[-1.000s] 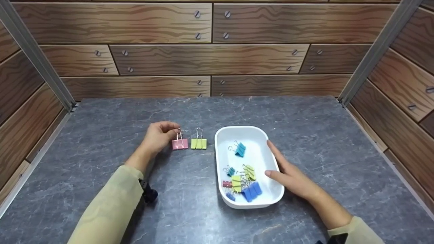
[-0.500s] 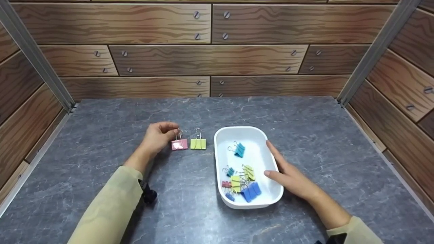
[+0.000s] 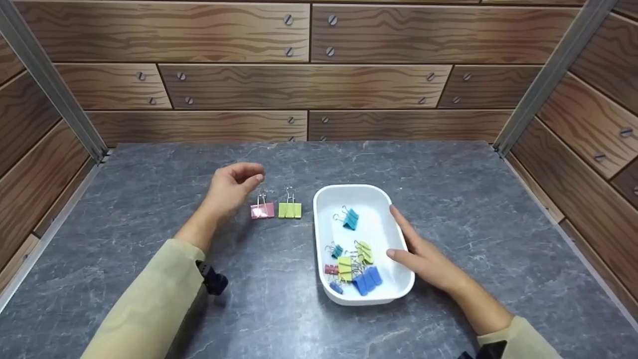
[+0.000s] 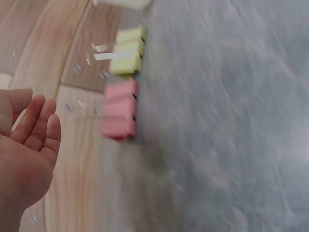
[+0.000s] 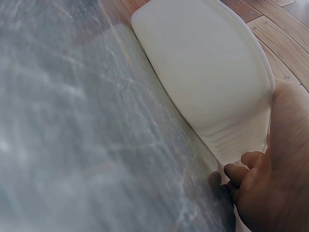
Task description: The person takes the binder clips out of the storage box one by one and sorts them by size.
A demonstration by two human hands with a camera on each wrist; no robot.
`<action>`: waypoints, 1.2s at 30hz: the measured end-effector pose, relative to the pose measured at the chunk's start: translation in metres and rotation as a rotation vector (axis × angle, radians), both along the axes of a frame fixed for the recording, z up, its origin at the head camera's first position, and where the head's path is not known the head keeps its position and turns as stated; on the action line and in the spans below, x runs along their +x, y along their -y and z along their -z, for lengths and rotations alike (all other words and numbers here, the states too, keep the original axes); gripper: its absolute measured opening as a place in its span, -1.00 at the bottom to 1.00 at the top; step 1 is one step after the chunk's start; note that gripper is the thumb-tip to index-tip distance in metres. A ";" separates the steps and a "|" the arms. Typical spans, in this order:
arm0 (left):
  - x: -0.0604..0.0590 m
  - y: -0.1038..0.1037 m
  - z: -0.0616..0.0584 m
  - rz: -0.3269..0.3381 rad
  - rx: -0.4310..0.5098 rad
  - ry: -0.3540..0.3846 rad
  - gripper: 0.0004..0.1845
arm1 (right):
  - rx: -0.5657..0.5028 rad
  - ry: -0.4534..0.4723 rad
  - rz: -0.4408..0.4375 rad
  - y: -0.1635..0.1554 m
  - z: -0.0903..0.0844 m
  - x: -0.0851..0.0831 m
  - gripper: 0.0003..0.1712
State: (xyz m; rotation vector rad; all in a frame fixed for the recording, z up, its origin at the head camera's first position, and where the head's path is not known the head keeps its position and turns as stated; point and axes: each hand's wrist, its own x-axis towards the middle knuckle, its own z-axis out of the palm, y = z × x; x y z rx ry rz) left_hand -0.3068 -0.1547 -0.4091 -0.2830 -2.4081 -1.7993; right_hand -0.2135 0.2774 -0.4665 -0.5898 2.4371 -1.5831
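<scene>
A pink binder clip [image 3: 262,210] stands on the desk [image 3: 149,199], wire handles up. A yellow-green binder clip [image 3: 289,210] stands just beside it, near the white tray [image 3: 319,209].

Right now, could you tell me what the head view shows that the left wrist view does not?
Only the head view shows the white plastic tray of coloured binder clips with the right hand against its side. Only the left wrist view shows the left hand's open palm close up. Both show the pink binder clip and yellow-green binder clip standing side by side on the grey marbled tabletop.
</scene>
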 end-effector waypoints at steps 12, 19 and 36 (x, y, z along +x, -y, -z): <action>0.031 -0.062 -0.023 0.347 0.007 -0.006 -0.78 | 0.042 -0.017 0.011 0.000 -0.001 0.001 0.06; 0.047 -0.092 -0.022 0.503 -0.025 -0.009 -0.76 | -0.004 -0.009 -0.015 0.001 0.000 0.001 0.05; 0.064 -0.136 -0.005 0.756 -0.213 -0.042 -0.81 | 0.025 -0.029 -0.005 0.000 -0.003 0.002 0.03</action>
